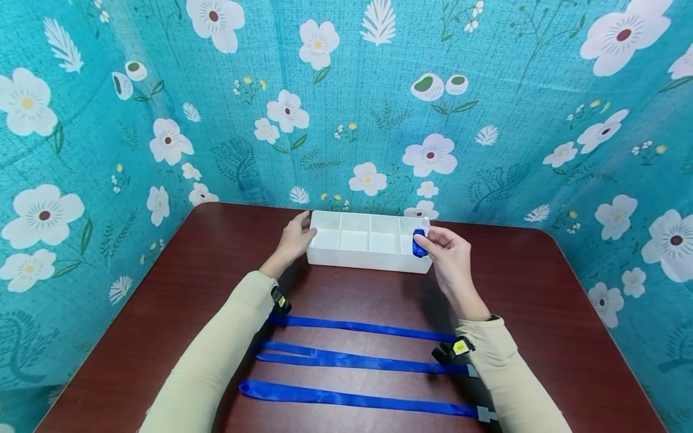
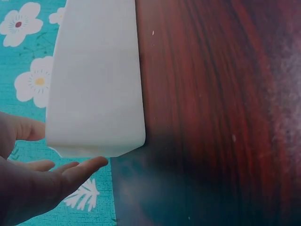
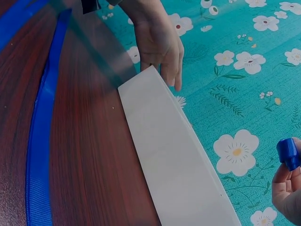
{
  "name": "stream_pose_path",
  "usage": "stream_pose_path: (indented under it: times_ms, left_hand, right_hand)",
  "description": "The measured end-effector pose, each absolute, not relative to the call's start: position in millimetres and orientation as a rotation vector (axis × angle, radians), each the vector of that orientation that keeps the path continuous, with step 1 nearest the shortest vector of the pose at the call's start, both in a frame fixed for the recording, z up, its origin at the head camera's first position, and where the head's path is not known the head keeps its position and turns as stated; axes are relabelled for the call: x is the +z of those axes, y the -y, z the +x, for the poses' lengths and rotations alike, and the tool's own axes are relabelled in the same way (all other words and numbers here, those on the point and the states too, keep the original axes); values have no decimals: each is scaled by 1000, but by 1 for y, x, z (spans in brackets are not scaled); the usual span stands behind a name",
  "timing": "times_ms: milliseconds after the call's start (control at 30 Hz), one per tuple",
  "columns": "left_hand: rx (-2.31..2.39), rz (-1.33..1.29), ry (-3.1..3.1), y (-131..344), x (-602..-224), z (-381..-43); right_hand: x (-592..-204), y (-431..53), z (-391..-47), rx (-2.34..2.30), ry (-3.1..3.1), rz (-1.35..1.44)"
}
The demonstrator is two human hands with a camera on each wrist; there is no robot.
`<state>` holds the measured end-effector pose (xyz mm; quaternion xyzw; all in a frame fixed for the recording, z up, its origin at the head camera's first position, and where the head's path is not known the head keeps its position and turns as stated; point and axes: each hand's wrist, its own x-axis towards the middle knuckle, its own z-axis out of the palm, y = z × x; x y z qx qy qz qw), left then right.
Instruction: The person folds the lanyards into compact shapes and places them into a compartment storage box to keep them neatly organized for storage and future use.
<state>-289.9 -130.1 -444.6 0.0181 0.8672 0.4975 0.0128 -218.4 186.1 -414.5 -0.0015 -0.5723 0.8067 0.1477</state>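
Observation:
A long white box (image 1: pixel 368 258) with several compartments in a row stands at the back of the table. My right hand (image 1: pixel 450 252) pinches a tightly rolled blue lanyard (image 1: pixel 419 243) between thumb and fingers, over the box's right-end compartment. That same roll (image 3: pixel 288 151) shows at the right edge of the right wrist view. At the box's left end is my left hand (image 1: pixel 295 236), its fingers (image 2: pixel 89 165) extended and loose alongside the end wall. The compartments to the left show only their white floors.
Three blue lanyards lie stretched across the dark red table (image 1: pixel 352 297), a far one (image 1: pixel 368 328), a middle one (image 1: pixel 373 362) and a near one (image 1: pixel 357 397). A pale clip (image 1: pixel 485 414) ends the near one. Behind the box hangs a teal flowered cloth (image 1: pixel 346 120).

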Motion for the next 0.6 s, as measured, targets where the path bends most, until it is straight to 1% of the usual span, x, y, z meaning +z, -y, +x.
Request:
stream_pose_path:
  times_ms: [267,600]
  left_hand:
    - [1604,-3,-2625,134,-450,-297]
    - [1635,48,-2606,132,-452,-298]
  right_hand:
    - [-416,-189,-221,2272,1686,-44]
    - [-418,-198,-228,2208,1786,-113]
